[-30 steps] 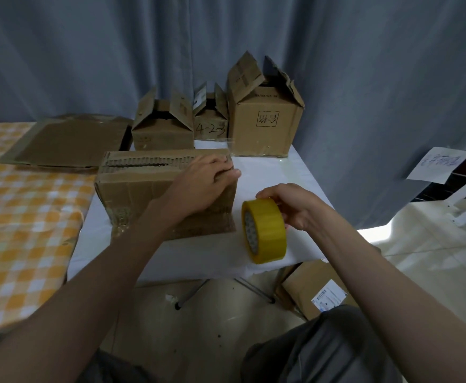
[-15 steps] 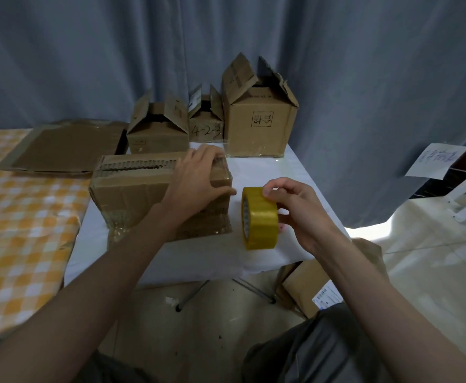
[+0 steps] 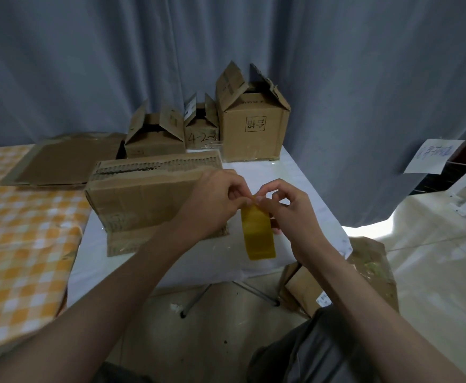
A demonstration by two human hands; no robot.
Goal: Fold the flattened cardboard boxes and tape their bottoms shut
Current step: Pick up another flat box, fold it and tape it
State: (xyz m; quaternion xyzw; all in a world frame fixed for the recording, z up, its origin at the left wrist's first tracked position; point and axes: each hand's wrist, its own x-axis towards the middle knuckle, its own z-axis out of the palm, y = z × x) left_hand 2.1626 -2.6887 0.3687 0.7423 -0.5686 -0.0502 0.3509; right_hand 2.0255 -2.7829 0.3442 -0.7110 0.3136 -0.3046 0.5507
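From the head camera, the landmark is the folded cardboard box (image 3: 154, 194) lying on its side on the white counter (image 3: 306, 175), its corrugated flap edges on top.

Just to the right of that box, both hands meet over the yellow tape roll (image 3: 258, 233), which stands on edge at the counter's near side. The left hand (image 3: 215, 200) crosses in front of the box's right end, and its grip is narrow: thumb and forefinger pinch at the top of the roll, where the tape's end seems to be. The right hand (image 3: 290, 211) sits on the far side of the roll from the box, fingers curled, its grip also narrow and pinching the same top edge; fingertips of the two hands almost touch.

Behind the box, against the grey curtain (image 3: 88, 64), stand three upright boxes with open top flaps: a low one (image 3: 154, 139), a small one marked in pen (image 3: 201, 134), and a tall one (image 3: 254, 131) farthest right.

Left of the box lies flattened cardboard (image 3: 60, 161), resting partly on a yellow checked cloth (image 3: 19, 230).

Below and right of the box, on the floor, sits more cardboard with a white label (image 3: 309, 286).
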